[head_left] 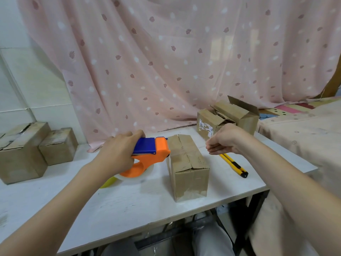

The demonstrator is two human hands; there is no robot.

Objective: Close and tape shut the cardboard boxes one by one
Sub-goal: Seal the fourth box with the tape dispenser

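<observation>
You are gripping the tape dispenser (147,154) in your left hand (118,154), its mouth touching the closed cardboard box (188,163) mid-table (129,209), probably to anchor tape. Your right hand (225,141) is hovering above the box's right side, fingers curling loosely (the tape itself is hard to see).

Both arms reach fwd from bottom corners, bare forearms. Left hand (118,153) palm down, fingers curled round a grip, knuckles up. Right hand (224,140) raised w/ wrist bent, fingertips (209,147) pointing left, pinched together; can't tell if holding anything.
</observation>
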